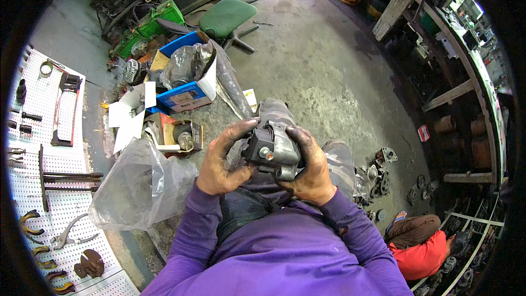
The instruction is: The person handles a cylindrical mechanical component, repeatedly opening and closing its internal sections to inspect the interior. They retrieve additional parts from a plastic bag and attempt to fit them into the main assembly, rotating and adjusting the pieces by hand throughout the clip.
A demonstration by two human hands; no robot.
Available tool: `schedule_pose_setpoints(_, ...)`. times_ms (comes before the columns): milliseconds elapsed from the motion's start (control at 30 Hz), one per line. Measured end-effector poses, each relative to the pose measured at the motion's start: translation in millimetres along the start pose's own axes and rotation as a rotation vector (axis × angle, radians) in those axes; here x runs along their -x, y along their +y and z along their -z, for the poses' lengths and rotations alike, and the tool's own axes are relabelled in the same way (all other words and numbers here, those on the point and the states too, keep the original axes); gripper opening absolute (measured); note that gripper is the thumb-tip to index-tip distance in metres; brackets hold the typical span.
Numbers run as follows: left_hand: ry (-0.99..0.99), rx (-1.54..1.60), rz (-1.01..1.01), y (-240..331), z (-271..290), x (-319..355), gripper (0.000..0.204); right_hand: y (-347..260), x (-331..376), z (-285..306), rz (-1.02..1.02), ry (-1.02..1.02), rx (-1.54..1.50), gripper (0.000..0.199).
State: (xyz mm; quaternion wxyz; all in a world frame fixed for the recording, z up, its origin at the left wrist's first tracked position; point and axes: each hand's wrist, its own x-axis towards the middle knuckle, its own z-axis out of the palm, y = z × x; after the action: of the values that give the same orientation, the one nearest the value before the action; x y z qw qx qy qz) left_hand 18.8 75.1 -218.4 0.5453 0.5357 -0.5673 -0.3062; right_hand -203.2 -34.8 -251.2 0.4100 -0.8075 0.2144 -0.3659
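A blocky black and grey machine part (pixel 282 156) is held up in front of my lap, a shiny bolt-like stud on its near face. I cannot make out its exact kind. My left hand (pixel 223 161) closes on its left side, thumb low and fingers over the top edge. On the opposite side, my right hand (pixel 313 170) grips it with the thumb along the upper right; its other fingers are partly hidden. Both hands are smudged with dark grime. Camouflage trousers (pixel 276 111) show beyond the part.
Left of me are a clear plastic bag (pixel 143 189), an opened small box (pixel 183 136) and a blue box (pixel 189 97) with a wrapped part. Pegboard (pixel 60 186) carries tools. A green stool (pixel 227 17) stands ahead. Metal parts (pixel 378 178) and a crouching person in red (pixel 421 255) are right.
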Motion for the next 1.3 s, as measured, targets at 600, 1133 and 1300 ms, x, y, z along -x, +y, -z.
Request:
schedule_pose_setpoints(600,-0.012,0.369,0.327,12,-25,18,0.105,13,8,6,0.204,0.076,0.254,0.094)
schedule_pose_setpoints(1133,-0.07,-0.086,0.202,26,-28,7,0.096,24,19,3,0.14,0.066,0.089,0.099)
schedule_pose_setpoints(1300,0.026,-0.067,0.185,25,-40,8,0.086,25,20,0,0.149,0.061,0.01,0.102)
